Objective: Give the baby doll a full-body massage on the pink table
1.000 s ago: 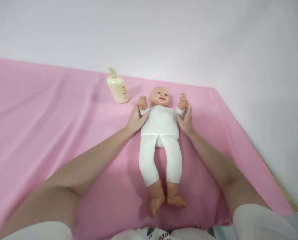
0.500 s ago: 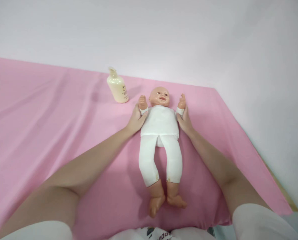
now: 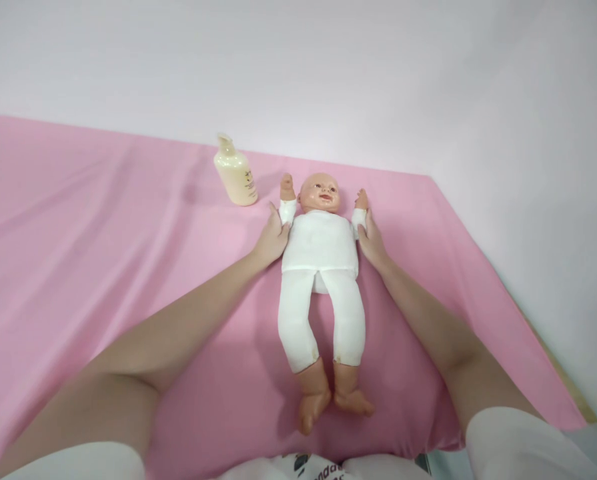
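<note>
Doll in white top and trousers lies face up on the pink cloth, feet toward the person. Left hand rests against one white sleeve, thumb and forefinger spread apart (whether the remaining fingers press on it cannot be told), while the right hand pinches the opposite sleeve between thumb and fingers. Cream pump bottle stands on the cloth, beyond the left hand and near the doll's head.
</note>
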Action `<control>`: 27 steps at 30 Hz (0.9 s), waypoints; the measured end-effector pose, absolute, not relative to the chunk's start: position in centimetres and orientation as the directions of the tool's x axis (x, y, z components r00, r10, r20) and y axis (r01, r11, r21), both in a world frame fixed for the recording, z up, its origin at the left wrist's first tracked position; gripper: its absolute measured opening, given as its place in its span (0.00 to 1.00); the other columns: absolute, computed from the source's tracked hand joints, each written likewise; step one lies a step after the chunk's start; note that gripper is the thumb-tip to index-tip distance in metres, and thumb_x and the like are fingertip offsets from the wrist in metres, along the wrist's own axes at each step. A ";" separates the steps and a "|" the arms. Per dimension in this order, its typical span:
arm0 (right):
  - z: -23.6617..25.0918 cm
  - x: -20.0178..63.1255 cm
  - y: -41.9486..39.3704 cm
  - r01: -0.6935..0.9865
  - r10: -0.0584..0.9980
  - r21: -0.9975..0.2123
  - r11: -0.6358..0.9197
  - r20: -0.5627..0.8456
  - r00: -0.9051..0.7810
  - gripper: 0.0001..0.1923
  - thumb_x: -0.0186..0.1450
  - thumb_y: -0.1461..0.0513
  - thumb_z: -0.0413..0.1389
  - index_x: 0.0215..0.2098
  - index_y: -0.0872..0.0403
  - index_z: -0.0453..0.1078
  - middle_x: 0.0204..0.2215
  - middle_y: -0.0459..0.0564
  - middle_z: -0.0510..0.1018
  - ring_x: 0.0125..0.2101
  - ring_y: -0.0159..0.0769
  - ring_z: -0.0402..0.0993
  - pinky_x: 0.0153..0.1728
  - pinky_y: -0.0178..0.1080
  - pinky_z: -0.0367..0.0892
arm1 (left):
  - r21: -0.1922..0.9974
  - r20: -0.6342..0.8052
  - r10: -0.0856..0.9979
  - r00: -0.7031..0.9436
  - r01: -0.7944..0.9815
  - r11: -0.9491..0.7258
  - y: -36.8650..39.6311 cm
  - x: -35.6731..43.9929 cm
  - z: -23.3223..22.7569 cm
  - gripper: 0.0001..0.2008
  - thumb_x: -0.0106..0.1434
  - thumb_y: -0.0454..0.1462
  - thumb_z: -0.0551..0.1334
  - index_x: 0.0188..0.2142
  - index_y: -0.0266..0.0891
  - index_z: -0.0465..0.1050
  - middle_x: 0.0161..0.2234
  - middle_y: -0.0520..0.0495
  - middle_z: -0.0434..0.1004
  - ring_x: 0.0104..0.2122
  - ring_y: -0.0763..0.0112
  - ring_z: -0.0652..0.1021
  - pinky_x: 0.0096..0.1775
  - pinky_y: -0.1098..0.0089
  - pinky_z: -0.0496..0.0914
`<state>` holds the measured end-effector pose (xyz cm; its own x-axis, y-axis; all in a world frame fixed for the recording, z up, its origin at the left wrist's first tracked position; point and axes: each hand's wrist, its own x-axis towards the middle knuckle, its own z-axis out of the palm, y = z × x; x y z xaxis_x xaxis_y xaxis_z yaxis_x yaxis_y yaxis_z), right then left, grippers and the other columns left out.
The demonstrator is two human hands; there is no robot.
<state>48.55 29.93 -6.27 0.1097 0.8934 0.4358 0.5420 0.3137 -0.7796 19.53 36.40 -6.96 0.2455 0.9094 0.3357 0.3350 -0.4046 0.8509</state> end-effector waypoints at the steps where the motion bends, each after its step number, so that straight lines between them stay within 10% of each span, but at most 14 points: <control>1: -6.0 48.5 29.8 0.540 0.898 -0.782 0.313 0.429 0.100 0.44 0.70 0.39 0.42 0.75 0.53 0.40 0.73 0.59 0.53 0.72 0.47 0.51 0.72 0.59 0.47 | 0.852 0.321 0.917 0.235 0.352 -0.389 36.5 19.5 -7.1 0.50 0.68 0.55 0.57 0.73 0.29 0.32 0.68 0.22 0.57 0.70 0.44 0.60 0.68 0.45 0.55; 9: -4.8 48.3 29.0 0.490 0.916 -0.823 0.288 0.385 0.110 0.37 0.69 0.43 0.50 0.70 0.51 0.52 0.69 0.58 0.63 0.68 0.49 0.60 0.69 0.58 0.56 | 0.805 0.354 0.906 0.233 0.418 -0.422 35.5 19.5 -5.6 0.32 0.70 0.55 0.55 0.63 0.35 0.59 0.56 0.31 0.73 0.57 0.45 0.75 0.60 0.44 0.66; 27: -4.7 47.5 28.2 0.456 0.796 -0.753 0.474 0.588 0.145 0.40 0.66 0.43 0.53 0.68 0.48 0.46 0.61 0.62 0.69 0.60 0.50 0.70 0.65 0.57 0.63 | 0.729 0.592 0.782 0.192 0.284 -0.622 34.3 19.7 -4.8 0.24 0.65 0.53 0.62 0.51 0.40 0.68 0.51 0.37 0.75 0.54 0.53 0.76 0.62 0.48 0.67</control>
<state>47.47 28.23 -4.66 0.1445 0.7959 0.5879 0.4558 0.4738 -0.7535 19.68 34.33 -4.80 0.1922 0.7823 0.5925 0.2843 -0.6222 0.7294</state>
